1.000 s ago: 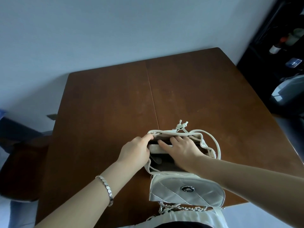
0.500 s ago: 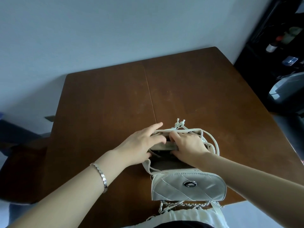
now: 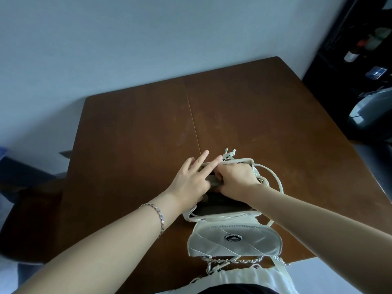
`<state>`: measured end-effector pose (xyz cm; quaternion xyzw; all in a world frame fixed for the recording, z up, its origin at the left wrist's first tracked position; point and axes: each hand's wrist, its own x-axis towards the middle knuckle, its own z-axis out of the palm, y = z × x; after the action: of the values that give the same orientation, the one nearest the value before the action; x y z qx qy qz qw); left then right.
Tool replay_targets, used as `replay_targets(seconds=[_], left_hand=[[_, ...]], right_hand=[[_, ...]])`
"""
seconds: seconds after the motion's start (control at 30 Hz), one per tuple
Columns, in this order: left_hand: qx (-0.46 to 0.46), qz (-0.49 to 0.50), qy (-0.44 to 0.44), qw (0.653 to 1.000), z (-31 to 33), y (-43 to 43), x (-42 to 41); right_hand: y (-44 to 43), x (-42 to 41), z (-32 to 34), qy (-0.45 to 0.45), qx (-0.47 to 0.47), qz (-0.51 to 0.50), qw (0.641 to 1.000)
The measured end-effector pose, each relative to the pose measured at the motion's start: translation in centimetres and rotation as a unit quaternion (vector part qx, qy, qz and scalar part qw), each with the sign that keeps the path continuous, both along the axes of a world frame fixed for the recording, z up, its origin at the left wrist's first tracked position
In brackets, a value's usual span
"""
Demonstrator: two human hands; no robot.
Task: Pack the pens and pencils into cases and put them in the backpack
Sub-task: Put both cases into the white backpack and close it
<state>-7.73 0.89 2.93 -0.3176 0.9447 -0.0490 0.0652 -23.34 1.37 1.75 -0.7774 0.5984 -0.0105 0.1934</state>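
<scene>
I see the small white quilted leather backpack (image 3: 234,240) lying under both hands on the brown wooden table (image 3: 131,134), with its flap folded back below the wrists. The left hand (image 3: 189,184) rests on the mouth's left edge, fingers straight and spread. The right hand (image 3: 236,179) curls round a grey soft case (image 3: 213,181) lodged in the opening, between the two hands.

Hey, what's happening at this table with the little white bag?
A person is packing a small white backpack that sits on the brown table, its flap open toward them. The right hand grips what looks like a grey case at the bag's mouth. The left hand, fingers straight, rests at the far rim beside it.
</scene>
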Motion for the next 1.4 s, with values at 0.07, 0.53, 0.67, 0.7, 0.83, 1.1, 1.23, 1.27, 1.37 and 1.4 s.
replay_targets(seconds=[0.07, 0.53, 0.67, 0.7, 0.83, 1.1, 1.23, 1.27, 1.37, 1.4], left_hand=[[0.007, 0.038, 0.015, 0.999, -0.9, 0.2, 0.6], [-0.024, 0.116, 0.072, 0.99, -2.8, 0.0, 1.3], [0.023, 0.153, 0.002, 0.988, -2.2, 0.2, 0.6], [0.028, 0.158, -0.018, 0.987, -2.0, 0.3, 0.4], [0.012, 0.132, -0.045, 0.99, -2.4, 0.4, 0.4], [0.077, 0.127, -0.09, 0.985, 0.0, 0.5, 0.2], [0.09, 0.136, -0.076, 0.984, -0.3, -0.7, 0.1], [0.099, 0.144, -0.077, 0.981, -0.4, -0.8, 0.1], [0.096, 0.153, -0.054, 0.982, -0.5, -0.6, 0.3], [0.102, 0.158, -0.05, 0.981, -0.5, -0.4, 0.2]], right_hand=[[-0.2, 0.1, 0.2, -0.007, 0.004, 0.001, 1.0], [-0.9, 0.5, 1.3, -0.014, 0.036, 0.022, 0.999], [-0.1, 0.5, 1.3, -0.029, 0.018, 0.015, 0.999], [0.1, 0.5, 1.3, -0.027, 0.015, 0.02, 0.999], [1.4, 0.4, 0.3, -0.059, -0.101, 0.064, 0.991], [3.9, -0.6, 3.9, -0.362, 0.037, 0.01, 0.931], [6.9, -0.5, 7.0, -0.299, 0.262, 0.15, 0.905], [7.6, -0.4, 7.0, -0.267, 0.298, 0.165, 0.901], [9.0, 0.4, 6.5, -0.223, 0.326, 0.196, 0.898], [9.2, 0.7, 6.3, -0.214, 0.321, 0.201, 0.901]])
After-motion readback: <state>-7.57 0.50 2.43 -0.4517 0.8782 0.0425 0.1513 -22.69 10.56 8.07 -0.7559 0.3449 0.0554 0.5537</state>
